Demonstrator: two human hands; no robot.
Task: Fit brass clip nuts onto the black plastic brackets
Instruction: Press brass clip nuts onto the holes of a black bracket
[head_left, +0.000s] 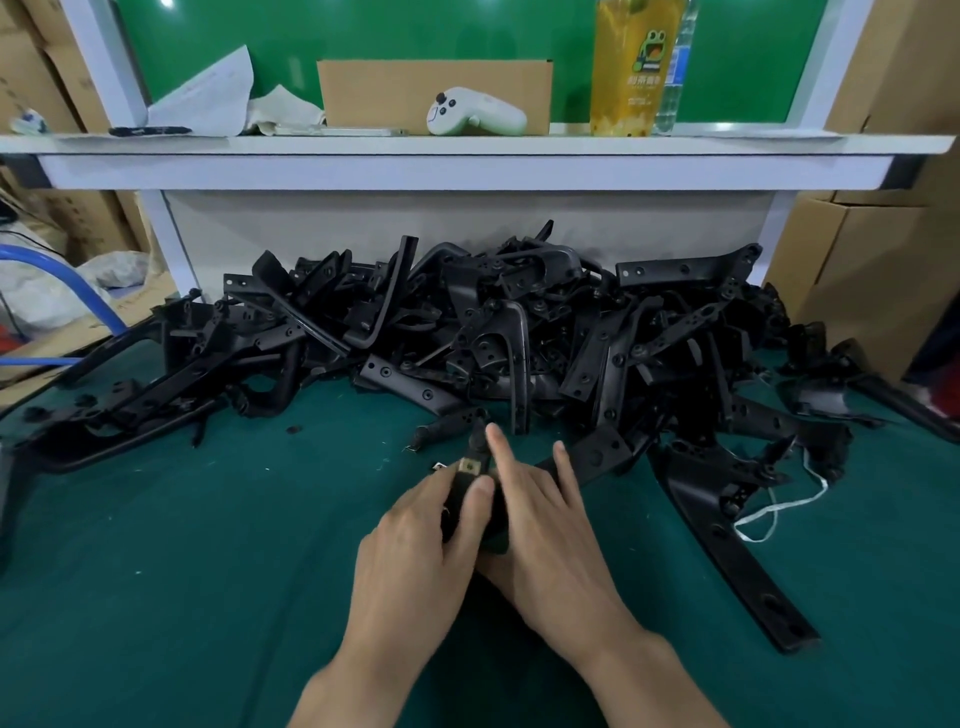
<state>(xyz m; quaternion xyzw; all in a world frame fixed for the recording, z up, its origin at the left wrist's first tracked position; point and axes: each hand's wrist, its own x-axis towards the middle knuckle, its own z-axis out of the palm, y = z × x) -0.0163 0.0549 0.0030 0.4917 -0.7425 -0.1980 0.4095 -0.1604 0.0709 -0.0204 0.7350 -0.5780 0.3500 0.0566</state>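
- Head view: near the middle of the tabletop (182, 545), the left hand (415, 545) curls round a black bracket (460, 501), probably to steady it while the brass clip nut (470, 466) seats on its far end.
- The right hand (545, 535) lies alongside with its fingers straight and grips nothing that can be seen; a pile of brackets (467, 322) lies beyond.

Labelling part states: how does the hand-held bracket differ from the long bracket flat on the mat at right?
The held bracket carries a brass clip nut at its tip; the long bracket shows bare holes. The left hand grips the held one; the long one lies untouched on the green mat. Both are black plastic.
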